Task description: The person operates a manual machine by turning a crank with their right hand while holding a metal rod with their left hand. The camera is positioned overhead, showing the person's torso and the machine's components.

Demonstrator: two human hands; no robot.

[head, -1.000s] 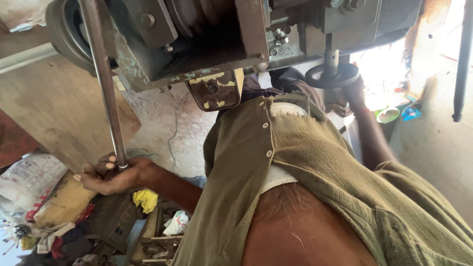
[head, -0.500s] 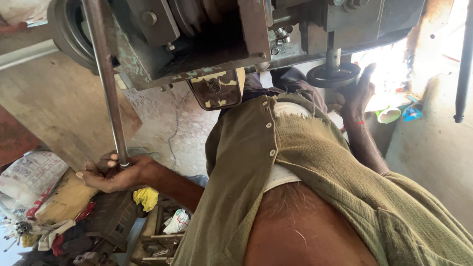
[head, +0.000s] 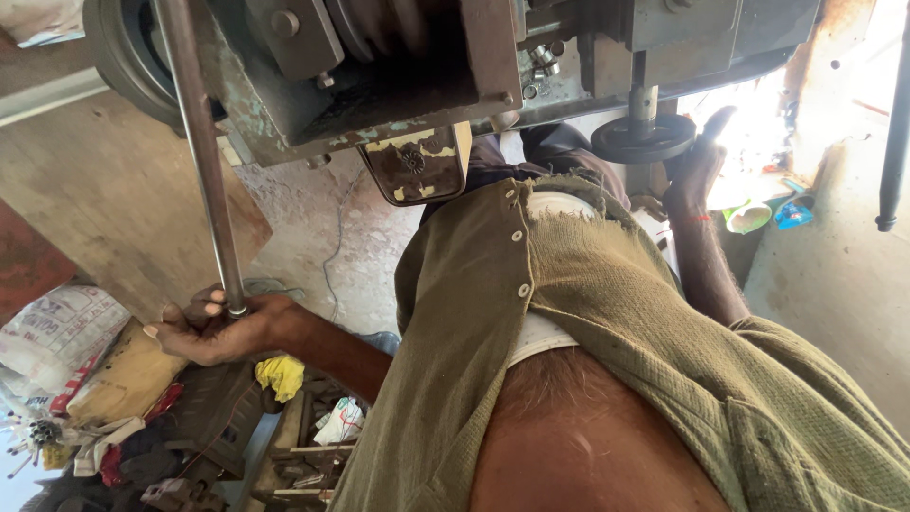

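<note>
L hand [head: 213, 327] closed round lower end of steel rod [head: 204, 161], R hand [head: 697, 166] fingers spread, touching black handwheel [head: 643, 138] far right, hands well apart

Long upright steel rod [head: 204, 161], black handwheel [head: 644, 138]

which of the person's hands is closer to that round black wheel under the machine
The right hand. It is raised beside the round black wheel, at its rim. The left hand is far off, low in the view, gripping the bottom end of the long metal rod.

machine [head: 398, 57] top beyond upper edge
</note>
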